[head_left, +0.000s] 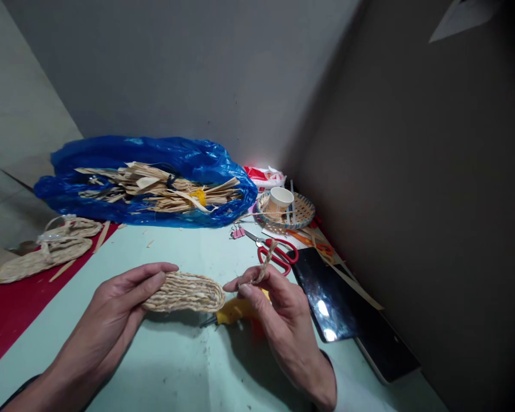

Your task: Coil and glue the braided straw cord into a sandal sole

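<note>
My left hand [120, 300] holds one end of a small woven straw sole [189, 292] just above the pale green table [175, 355], fingers stretched along its top edge. My right hand [274, 303] pinches a braided straw cord [264, 266] that rises from the sole's right end. Beneath the right hand lies a yellow-handled tool [232, 312].
A blue plastic bag [146, 171] with dry straw strips lies at the back. Red scissors [278, 254], a pink clip [238, 232], a woven tray [302, 214] holding a white cup [280, 199], and a black phone [330, 297] sit at right. Finished straw sandals [47, 249] rest on a red mat [12, 309] at left.
</note>
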{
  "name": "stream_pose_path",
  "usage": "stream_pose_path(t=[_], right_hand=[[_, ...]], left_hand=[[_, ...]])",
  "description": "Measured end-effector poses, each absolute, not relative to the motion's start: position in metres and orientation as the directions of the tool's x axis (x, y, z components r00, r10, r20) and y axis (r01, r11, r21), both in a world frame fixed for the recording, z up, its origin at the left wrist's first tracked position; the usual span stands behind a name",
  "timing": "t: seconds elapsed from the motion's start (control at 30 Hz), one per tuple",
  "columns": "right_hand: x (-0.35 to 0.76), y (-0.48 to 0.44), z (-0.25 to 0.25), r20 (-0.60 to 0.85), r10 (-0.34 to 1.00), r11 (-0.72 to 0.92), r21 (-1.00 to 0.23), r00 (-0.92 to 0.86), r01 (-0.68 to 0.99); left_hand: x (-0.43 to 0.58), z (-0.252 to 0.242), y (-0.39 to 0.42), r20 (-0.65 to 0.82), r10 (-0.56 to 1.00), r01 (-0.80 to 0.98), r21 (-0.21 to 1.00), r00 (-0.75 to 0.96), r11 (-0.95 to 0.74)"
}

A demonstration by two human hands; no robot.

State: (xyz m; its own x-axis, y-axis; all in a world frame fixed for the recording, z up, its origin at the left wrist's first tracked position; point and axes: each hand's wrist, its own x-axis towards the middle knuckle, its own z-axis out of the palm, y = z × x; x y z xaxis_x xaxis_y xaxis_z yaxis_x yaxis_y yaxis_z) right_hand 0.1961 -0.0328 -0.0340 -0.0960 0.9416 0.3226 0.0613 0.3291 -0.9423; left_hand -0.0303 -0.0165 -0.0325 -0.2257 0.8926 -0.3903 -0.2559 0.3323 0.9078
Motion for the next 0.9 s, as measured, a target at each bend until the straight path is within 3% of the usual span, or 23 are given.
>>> stream_pose_path(t=[0.9], right_hand=[[0.212, -0.028, -0.056, 0.383, 0.923, 0.381, -0.923, -0.024, -0.059]], left_hand=[[-0.042, -0.040, -0.015, -0.236, 0.968, -0.222, 0.952, -0.086, 0.212]])
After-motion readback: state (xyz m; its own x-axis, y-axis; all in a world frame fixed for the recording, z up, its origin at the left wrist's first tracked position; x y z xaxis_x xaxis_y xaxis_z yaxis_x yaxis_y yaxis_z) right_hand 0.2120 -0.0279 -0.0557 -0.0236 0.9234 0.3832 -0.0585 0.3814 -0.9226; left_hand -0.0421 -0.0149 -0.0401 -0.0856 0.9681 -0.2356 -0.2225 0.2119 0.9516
